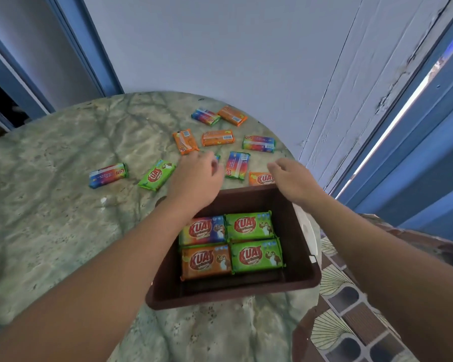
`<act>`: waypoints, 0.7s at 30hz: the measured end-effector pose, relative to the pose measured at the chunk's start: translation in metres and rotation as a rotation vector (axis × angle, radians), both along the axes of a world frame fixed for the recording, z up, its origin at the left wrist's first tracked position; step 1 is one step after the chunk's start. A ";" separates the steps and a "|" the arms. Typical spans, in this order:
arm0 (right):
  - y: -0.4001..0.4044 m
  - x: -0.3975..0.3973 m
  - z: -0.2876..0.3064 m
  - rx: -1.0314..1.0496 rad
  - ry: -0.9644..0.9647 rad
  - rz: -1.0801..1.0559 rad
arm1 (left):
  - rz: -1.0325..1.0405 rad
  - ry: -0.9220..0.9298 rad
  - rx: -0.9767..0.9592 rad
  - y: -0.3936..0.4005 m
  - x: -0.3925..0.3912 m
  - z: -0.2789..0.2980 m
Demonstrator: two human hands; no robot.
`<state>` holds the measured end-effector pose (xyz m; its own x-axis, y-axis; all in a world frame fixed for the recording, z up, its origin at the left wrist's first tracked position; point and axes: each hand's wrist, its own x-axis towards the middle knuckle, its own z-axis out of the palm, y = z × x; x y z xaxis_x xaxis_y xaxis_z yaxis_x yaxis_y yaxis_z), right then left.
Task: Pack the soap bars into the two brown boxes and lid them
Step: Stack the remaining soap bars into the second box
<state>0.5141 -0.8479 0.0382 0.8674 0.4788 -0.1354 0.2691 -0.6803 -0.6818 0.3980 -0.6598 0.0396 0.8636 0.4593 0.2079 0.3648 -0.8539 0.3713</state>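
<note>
Left hand (pixel 196 176) curls its grip over a mostly hidden soap bar, right hand (pixel 293 178) hovers loose-fingered over an orange bar (pixel 259 178) beyond the open brown box (pixel 302 246), which holds four KUAT bars (pixel 230 244), nine others loose on the marbled desk (pixel 63 205).

Marbled round table (pixel 63 205), pale wall (pixel 207 48), patterned floor (pixel 351 322)

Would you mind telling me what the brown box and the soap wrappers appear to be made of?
Brown box: probably moulded plastic, going by its smooth, dull walls and rounded rim. Soap wrappers, such as the green bar inside: likely glossy printed plastic film with crimped ends.
</note>
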 end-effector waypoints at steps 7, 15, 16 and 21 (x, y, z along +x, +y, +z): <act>0.026 0.068 -0.022 -0.114 0.171 0.099 | -0.046 0.269 -0.041 0.005 0.093 -0.031; 0.032 0.110 -0.073 -0.509 0.000 0.319 | 0.046 0.426 -0.078 0.017 0.158 -0.076; 0.035 0.112 -0.079 -0.535 -0.014 0.343 | 0.056 0.437 -0.084 0.016 0.164 -0.080; 0.044 0.119 -0.090 -0.587 -0.115 0.404 | 0.154 0.493 -0.148 0.012 0.181 -0.097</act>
